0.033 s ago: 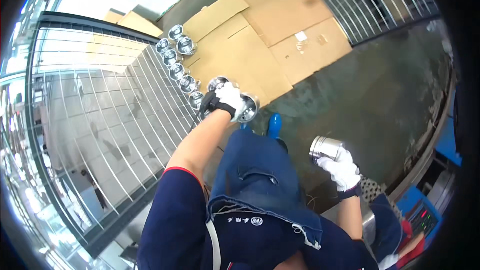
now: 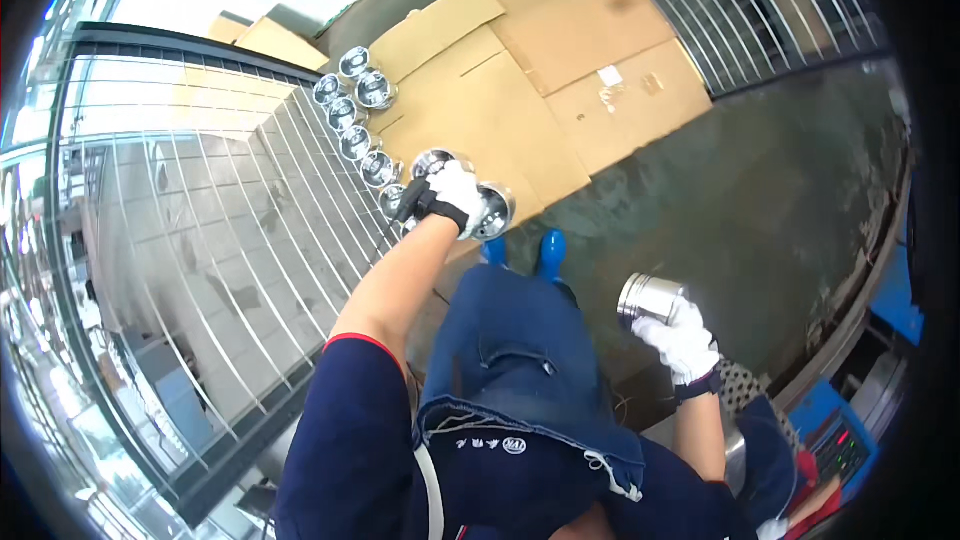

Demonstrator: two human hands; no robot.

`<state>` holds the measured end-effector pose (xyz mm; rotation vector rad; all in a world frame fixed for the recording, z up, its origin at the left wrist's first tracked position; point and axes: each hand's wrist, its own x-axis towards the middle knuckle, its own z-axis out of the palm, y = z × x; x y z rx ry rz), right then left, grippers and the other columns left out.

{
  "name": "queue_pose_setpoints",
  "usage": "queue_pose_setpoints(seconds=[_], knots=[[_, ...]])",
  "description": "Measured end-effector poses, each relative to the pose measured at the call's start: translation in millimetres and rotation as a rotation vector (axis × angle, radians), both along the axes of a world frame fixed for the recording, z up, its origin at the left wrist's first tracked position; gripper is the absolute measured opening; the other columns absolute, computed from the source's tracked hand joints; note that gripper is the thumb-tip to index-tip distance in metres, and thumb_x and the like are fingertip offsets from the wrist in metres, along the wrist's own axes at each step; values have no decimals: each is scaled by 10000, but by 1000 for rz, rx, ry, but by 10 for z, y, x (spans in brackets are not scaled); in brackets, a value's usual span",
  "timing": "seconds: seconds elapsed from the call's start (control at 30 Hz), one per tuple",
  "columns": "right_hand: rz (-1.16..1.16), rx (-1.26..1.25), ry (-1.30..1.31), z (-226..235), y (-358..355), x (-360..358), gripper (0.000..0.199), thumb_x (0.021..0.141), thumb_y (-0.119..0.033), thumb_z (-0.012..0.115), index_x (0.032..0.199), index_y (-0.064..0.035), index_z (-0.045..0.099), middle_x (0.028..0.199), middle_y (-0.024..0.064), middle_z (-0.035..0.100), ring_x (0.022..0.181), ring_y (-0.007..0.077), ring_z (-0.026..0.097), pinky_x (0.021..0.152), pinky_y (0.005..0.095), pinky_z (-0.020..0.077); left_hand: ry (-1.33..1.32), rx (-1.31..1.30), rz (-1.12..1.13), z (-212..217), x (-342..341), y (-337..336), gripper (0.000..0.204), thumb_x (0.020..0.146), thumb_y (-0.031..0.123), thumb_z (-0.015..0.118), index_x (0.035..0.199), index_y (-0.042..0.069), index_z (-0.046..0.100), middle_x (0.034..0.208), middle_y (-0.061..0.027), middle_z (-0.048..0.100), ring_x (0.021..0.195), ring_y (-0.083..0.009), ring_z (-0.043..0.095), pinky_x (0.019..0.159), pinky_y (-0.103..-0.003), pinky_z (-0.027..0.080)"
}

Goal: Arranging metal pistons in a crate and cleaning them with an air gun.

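Note:
My left hand (image 2: 455,192), in a white glove with a black wrist strap, is closed between two shiny metal pistons near the cardboard's front left corner. One piston (image 2: 432,158) shows beyond its fingers; the other piston (image 2: 497,212) sits against the hand's right side. The fingertips are partly hidden, and whether both pistons are off the cardboard I cannot tell. Over on the right, my right hand (image 2: 684,344), also white-gloved, grips a piston (image 2: 648,297) lying on its side in the air, its ringed end facing left.
Several more pistons (image 2: 357,142) stand in a row on the left, beside a wire mesh fence (image 2: 240,270). Flattened cardboard (image 2: 520,100) covers the floor ahead. Another wire panel (image 2: 740,10) rises far right. A blue machine with a control panel (image 2: 840,440) and another person's arm (image 2: 815,505) are at lower right.
The view has shifted slightly. Both pistons at my left hand sit a little further left against the cardboard. My right hand keeps its piston in nearly the same place.

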<state>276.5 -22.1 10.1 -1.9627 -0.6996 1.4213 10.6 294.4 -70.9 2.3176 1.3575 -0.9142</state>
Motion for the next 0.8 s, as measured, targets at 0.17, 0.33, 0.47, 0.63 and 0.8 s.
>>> queue_pose_setpoints(seconds=[0.17, 0.33, 0.47, 0.63, 0.8], knots=[[226, -157, -81, -173, 1073, -73, 433, 704, -79, 746, 1133, -45, 703, 1038, 116, 737, 964, 239, 722, 858, 341, 567, 224, 87, 43, -843, -370, 945, 412, 877, 453, 631, 1187, 200, 730, 1320, -125, 581, 1197, -309, 596, 979, -455, 491], [314, -330, -96, -724, 1423, -162, 455, 697, -120, 752, 1142, -39, 706, 1085, 139, 728, 1040, 273, 696, 936, 345, 534, 380, -68, 12, -1568, -599, 1609, 396, 892, 336, 627, 1259, 208, 703, 1438, -115, 490, 1321, -323, 490, 1014, -516, 432], [529, -344, -114, -1036, 1991, -393, 491, 718, -164, 732, 1188, -30, 685, 1126, 177, 709, 1106, 325, 659, 990, 383, 502, 386, 11, 8, -1976, -904, 1810, 366, 884, 329, 626, 1206, 181, 720, 1327, -100, 534, 1240, -313, 530, 947, -497, 437], [899, -36, -87, -1581, 2750, -875, 571, 764, -208, 763, 1287, -45, 602, 1211, 230, 650, 1165, 378, 609, 1015, 399, 486, 340, 18, 14, -2322, -1206, 1911, 346, 871, 311, 642, 1176, 173, 732, 1327, -84, 547, 1244, -351, 522, 930, -530, 422], [1081, -250, -87, -1986, 3388, -1621, 391, 855, -313, 681, 1132, -39, 646, 1107, 217, 674, 1084, 377, 632, 922, 452, 506, 190, 89, -11, -2246, -1218, 1895, 301, 810, 258, 675, 1086, 166, 753, 1259, -97, 581, 1220, -305, 563, 956, -443, 443]])
